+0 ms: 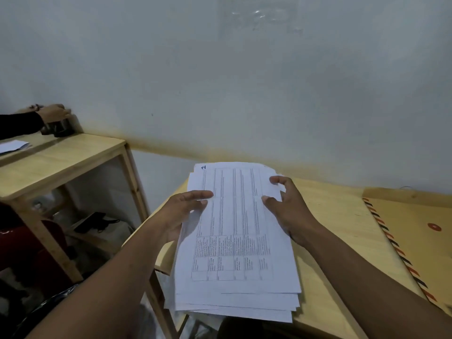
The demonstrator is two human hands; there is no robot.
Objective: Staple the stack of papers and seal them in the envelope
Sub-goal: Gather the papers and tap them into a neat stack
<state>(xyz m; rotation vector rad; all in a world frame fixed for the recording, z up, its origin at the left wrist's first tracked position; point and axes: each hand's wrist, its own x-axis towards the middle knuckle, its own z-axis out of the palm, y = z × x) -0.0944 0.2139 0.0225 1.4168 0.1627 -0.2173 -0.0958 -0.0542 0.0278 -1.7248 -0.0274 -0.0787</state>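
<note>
Papers (234, 241), uneven stack, held in both hands over left end of table (342, 228).
Left hand (181, 214) pinching left edge: two straight digits close together on top sheet, rest hidden beneath. Right hand (288, 209) gripping right edge: fingers curled and spread, thumb pressing top sheet. Printed grid on top sheet; sheet edges fanned at near end. Envelope (415, 241), brown, striped border, flat on table at right, apart from papers. Wooden shelf (61, 162) at left, dark jar (63, 129) on top.
</note>
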